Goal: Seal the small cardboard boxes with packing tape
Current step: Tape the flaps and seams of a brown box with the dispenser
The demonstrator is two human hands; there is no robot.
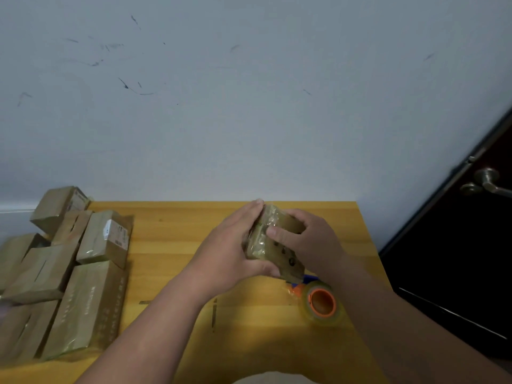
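- Left hand [235, 253] cups the box [273, 239]; right hand [307, 239] grips it, thumb pressing tape.
- Rubbing firmly along seams should flatten wrinkles.

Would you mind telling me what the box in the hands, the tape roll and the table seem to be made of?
The box looks like brown cardboard, matte where bare and wrapped in glossy, wrinkled clear film, probably tape. The tape roll appears to be clear, slightly yellowish plastic tape on an orange core, likely plastic. The table looks like yellowish wood or wood laminate, with visible plank lines and a smooth finish.
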